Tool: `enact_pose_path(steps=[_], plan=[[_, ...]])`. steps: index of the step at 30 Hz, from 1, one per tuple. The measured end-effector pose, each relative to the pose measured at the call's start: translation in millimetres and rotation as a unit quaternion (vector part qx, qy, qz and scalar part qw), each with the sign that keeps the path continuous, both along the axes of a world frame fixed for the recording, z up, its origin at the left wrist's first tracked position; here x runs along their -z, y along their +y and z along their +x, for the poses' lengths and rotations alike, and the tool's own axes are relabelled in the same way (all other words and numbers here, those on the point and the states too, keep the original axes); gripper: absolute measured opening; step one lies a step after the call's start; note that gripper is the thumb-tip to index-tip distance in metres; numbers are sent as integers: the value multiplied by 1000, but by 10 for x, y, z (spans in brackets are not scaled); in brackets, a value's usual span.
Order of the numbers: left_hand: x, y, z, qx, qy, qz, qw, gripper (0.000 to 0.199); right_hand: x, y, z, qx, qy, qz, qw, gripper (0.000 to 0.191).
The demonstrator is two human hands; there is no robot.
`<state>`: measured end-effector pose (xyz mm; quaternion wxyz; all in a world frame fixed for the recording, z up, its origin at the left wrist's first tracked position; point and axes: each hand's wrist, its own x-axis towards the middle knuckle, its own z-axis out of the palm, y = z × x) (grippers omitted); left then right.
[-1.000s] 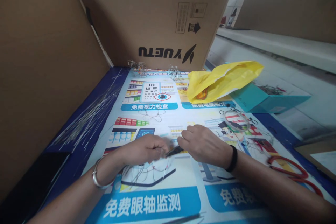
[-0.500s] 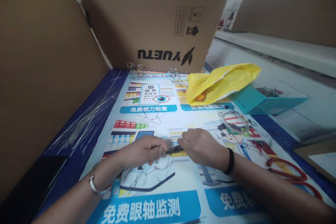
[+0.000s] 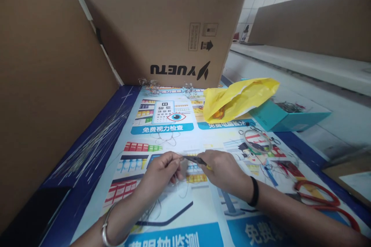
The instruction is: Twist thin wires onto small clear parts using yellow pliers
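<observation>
The right hand (image 3: 222, 170) grips the dark pliers (image 3: 194, 159), which have yellow on the handle. The left hand (image 3: 164, 168) is curled, thumb and finger pinched right by the tips of the pliers. It seems to hold a thin wire (image 3: 182, 196) that loops below it, but the pinched bit is too small to see. The pliers sit between the 2 hands, above the printed sheet (image 3: 203, 133). I think the left fingers should pinch tight but keep clear of the bite. Small, slow turns seem best, and the loop should stay off the loose wires (image 3: 152, 210) so nothing tangles.
</observation>
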<state>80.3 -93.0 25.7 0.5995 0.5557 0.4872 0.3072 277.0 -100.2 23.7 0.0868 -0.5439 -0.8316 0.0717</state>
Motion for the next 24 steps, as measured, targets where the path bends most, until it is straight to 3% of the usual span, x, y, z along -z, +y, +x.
enact_pose_path(steps=[6,10,17,24], plan=[[38,-8,-29,-20,75,78,994,20,1,-5,3,17,0,-14,1000,13],[80,1,-34,-27,81,64,994,19,-7,-17,3,3,-7,-6,1000,13],[78,-4,-35,26,134,116,984,22,-15,-37,-45,-9,-9,11,1000,14],[76,-12,-51,49,165,143,975,21,17,-41,-49,0,33,-31,999,15]])
